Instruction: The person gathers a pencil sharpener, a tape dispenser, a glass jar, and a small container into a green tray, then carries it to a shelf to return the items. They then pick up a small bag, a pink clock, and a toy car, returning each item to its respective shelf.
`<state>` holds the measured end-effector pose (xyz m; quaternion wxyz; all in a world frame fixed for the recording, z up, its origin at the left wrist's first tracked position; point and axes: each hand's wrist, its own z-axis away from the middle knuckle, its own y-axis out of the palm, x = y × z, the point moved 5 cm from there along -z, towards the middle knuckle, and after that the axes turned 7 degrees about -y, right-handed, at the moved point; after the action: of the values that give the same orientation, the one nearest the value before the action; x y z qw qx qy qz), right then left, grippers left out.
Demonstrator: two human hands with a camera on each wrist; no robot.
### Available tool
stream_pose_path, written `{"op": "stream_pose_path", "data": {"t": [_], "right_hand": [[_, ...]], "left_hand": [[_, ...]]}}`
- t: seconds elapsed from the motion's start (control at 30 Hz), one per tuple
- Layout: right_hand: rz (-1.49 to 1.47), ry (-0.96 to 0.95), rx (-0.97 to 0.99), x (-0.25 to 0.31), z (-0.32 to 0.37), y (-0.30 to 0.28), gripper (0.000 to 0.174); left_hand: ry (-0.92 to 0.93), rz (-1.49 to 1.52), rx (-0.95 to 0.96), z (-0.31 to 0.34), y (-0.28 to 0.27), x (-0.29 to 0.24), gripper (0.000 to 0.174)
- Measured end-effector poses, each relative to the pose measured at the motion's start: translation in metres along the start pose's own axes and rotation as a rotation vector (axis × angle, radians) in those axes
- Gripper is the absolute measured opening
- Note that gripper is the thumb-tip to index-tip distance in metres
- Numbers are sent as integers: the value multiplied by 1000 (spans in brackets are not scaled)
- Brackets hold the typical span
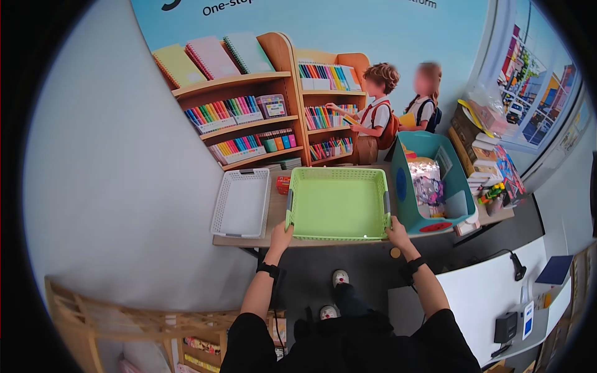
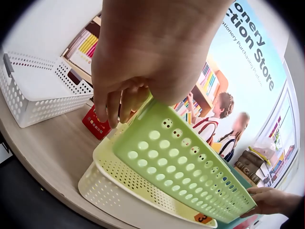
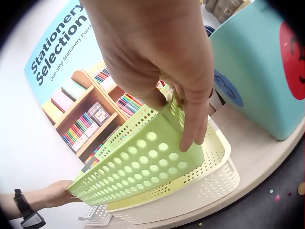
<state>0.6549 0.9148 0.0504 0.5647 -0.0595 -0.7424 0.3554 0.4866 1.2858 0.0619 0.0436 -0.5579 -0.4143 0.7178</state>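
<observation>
Green basket (image 1: 339, 202), one: perforated sides, grey end handles, held above the desk (image 1: 273, 217) by a person in black sleeves, over a cream basket (image 2: 100, 191).

Left hand (image 1: 281, 237): fingers curled, gripping the near-left corner; thumb hard to make out.

Right hand (image 1: 398, 234): fingers bent over the near-right corner, pinching the wall; the palm side is largely hidden.

Cream basket: on the desk, mostly hidden; its inside is covered, and whether the green one touches it, I cannot tell. An orange tag (image 2: 202, 218) at its rim is partly cut off in the left wrist view.

Red box (image 1: 283, 184): between the green basket and a white basket (image 1: 241, 202), part-hidden in the head view; print too small to read.

White basket: on the desk, left of the green one.

Teal bin (image 1: 407, 208): just right of the green basket, holding shiny packets (image 1: 427, 186), contents indistinct.

Books (image 1: 476, 155): stacked beyond the bin, a clear plastic bag (image 1: 488, 102) on top, its contents unclear.

Poster (image 1: 348, 25): behind everything, lettering cut off above, lower part blocked by baskets and bin.
</observation>
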Motion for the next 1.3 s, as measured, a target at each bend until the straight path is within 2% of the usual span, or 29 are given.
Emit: {"op": "stream_pose_path", "data": {"t": [0.1,0.2,0.27,0.4,0.5,0.57,0.6,0.67,0.8,0.87,0.9,0.97,1.0,1.07,1.2,1.27,1.3], "right_hand": [[64,-22,52,-25,-27,16,34],[105,6,147,-33,-44,22,33],[17,-77,137,-43,-43,28,36],[136,23,193,-51,-41,28,38],[159,11,186,-50,-44,25,39],[195,95,232,-51,-39,26,41],[194,103,237,-53,-38,27,41],[199,92,281,-57,-37,27,44],[188,73,232,-59,-36,32,44],[416,-104,127,-54,-35,32,48],[419,-111,135,-54,-38,36,48],[369,160,254,-74,-40,41,54],[372,153,260,-73,-44,45,54],[389,275,201,-77,-49,50,55],[359,273,124,-87,-59,44,59],[240,438,180,-116,-59,48,70],[207,505,212,-116,-60,48,67]], "left_hand": [[-20,-44,21,-24,19,28,29],[-65,-61,40,-32,28,32,30],[-119,-58,36,-31,35,42,29],[-140,-161,155,-27,53,54,36],[-65,-78,127,-29,56,58,26],[-10,-170,226,-29,63,68,60],[-14,-170,234,-30,60,66,60],[-46,-168,359,-35,58,61,72],[-107,-191,440,-46,57,63,80],[-43,-148,441,-52,64,71,82],[-50,-142,435,-57,68,83,82],[6,-177,473,-62,83,96,78],[0,-173,467,-62,82,93,78],[-105,-71,499,-63,81,91,72],[-244,-24,540,-67,53,85,69],[-46,-141,-57,-80,11,99,63],[-44,-142,-56,-83,-1,101,63]]}}
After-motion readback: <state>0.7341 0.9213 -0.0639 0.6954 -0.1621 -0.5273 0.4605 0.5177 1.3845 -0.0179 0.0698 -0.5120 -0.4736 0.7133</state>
